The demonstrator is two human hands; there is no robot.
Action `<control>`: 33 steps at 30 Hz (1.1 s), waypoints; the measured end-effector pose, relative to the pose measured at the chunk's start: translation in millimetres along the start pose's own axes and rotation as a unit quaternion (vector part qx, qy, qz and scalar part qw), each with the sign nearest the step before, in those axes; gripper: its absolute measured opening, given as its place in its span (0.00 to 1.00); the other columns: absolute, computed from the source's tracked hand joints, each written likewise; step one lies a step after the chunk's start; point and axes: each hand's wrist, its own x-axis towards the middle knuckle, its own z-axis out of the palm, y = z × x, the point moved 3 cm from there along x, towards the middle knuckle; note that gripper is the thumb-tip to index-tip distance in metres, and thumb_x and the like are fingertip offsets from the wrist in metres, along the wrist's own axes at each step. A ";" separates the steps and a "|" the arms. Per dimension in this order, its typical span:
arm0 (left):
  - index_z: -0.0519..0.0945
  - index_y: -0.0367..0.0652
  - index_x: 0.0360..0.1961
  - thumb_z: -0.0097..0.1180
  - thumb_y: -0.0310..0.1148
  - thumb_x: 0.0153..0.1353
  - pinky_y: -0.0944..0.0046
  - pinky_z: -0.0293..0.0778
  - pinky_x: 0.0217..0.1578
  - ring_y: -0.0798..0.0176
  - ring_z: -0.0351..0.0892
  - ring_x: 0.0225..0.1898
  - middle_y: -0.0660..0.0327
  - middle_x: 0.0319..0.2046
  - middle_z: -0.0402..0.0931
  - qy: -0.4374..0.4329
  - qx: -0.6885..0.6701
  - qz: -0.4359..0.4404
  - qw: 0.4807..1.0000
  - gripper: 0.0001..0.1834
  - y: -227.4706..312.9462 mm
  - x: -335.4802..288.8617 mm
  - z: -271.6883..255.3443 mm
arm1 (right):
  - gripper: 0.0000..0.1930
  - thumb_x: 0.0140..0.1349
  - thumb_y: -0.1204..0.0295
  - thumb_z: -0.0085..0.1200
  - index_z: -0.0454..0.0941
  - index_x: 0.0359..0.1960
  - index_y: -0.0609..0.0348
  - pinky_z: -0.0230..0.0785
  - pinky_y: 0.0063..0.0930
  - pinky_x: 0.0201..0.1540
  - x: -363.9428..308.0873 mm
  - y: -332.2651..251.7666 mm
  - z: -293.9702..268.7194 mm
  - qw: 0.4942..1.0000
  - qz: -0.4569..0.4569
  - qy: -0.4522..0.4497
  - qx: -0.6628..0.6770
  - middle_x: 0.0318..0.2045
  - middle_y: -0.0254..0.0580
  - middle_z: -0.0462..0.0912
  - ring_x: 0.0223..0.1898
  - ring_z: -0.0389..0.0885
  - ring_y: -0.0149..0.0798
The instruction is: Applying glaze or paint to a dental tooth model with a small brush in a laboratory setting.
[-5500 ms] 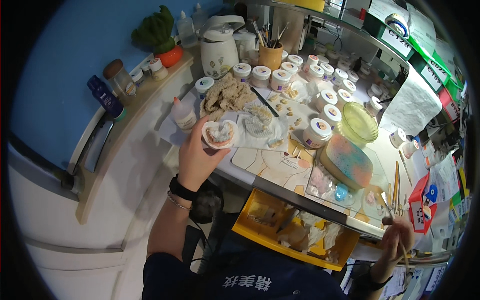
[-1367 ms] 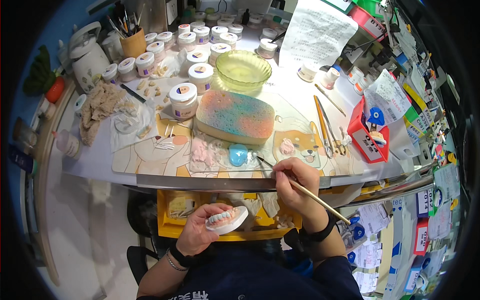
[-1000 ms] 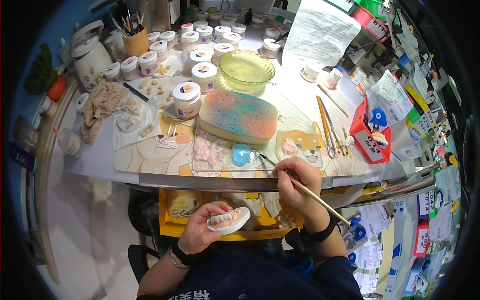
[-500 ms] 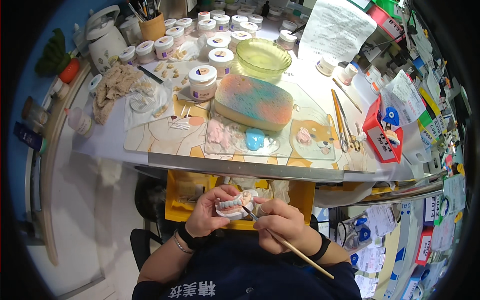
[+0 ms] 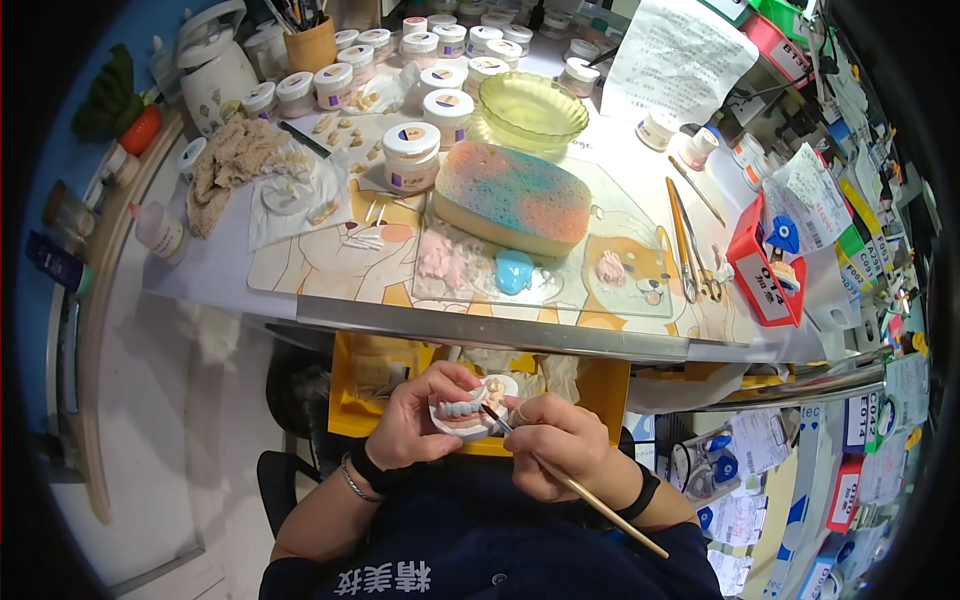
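Observation:
A white dental plaster model (image 5: 465, 425) with a row of grey-blue teeth and a pinkish gum area is gripped in my left hand (image 5: 413, 412), its fingers and thumb closed on the rim. My right hand (image 5: 562, 445) pinches a long wooden-handled brush (image 5: 592, 500) like a pen. The dark brush tip touches or nearly touches the model beside the teeth. Both hands are over an open yellow drawer (image 5: 345, 412) below the table's front edge. Fingers partly cover the model's left and right sides.
A multicoloured sponge (image 5: 512, 200) lies on the table behind a glass slab (image 5: 450, 290) with pink and blue paste. Several white-lidded jars (image 5: 410, 160), a green glass bowl (image 5: 533, 112), tweezers (image 5: 682, 240) and a red tray (image 5: 750, 265) surround it. A beige cloth (image 5: 225, 175) is at left.
The brush tip has shifted very slightly on the model. Both hands keep their grips, and the view has moved a little.

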 end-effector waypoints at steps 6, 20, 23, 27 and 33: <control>0.75 0.40 0.42 0.61 0.22 0.42 0.62 0.62 0.58 0.64 0.67 0.54 0.57 0.50 0.64 0.002 -0.001 0.000 1.000 0.21 1.5 -0.8 0.3 | 0.10 0.39 0.83 0.53 0.77 0.27 0.60 0.80 0.31 0.39 1.6 -1.0 1.2 1.000 -0.005 -0.004 -0.022 0.26 0.41 0.72 0.26 0.81 0.41; 0.75 0.40 0.42 0.61 0.23 0.42 0.62 0.62 0.58 0.64 0.67 0.54 0.57 0.50 0.64 0.006 0.012 0.000 1.000 0.21 2.9 -0.9 0.2 | 0.10 0.39 0.84 0.54 0.77 0.27 0.59 0.77 0.29 0.32 2.2 -1.8 1.8 0.999 0.003 -0.019 -0.039 0.26 0.42 0.72 0.32 0.84 0.45; 0.75 0.39 0.42 0.62 0.23 0.42 0.63 0.62 0.58 0.65 0.67 0.54 0.57 0.50 0.64 0.008 0.011 0.000 1.000 0.21 2.5 -1.0 0.0 | 0.10 0.39 0.84 0.54 0.77 0.27 0.59 0.77 0.29 0.32 2.8 -2.2 2.1 0.999 0.004 -0.017 -0.039 0.26 0.42 0.72 0.31 0.84 0.45; 0.75 0.39 0.42 0.62 0.23 0.42 0.63 0.63 0.58 0.65 0.67 0.54 0.56 0.50 0.64 0.009 0.007 -0.001 1.000 0.21 2.5 -1.1 0.0 | 0.10 0.39 0.83 0.54 0.77 0.27 0.59 0.78 0.29 0.33 2.6 -2.2 1.3 0.999 0.006 -0.019 -0.034 0.26 0.41 0.73 0.31 0.84 0.45; 0.75 0.39 0.42 0.62 0.23 0.42 0.63 0.62 0.58 0.65 0.67 0.54 0.57 0.50 0.64 0.012 -0.002 -0.003 1.000 0.21 1.9 -0.9 0.6 | 0.11 0.40 0.83 0.54 0.78 0.28 0.60 0.78 0.29 0.35 5.7 -4.2 0.7 0.999 -0.009 -0.004 -0.037 0.28 0.44 0.75 0.29 0.83 0.43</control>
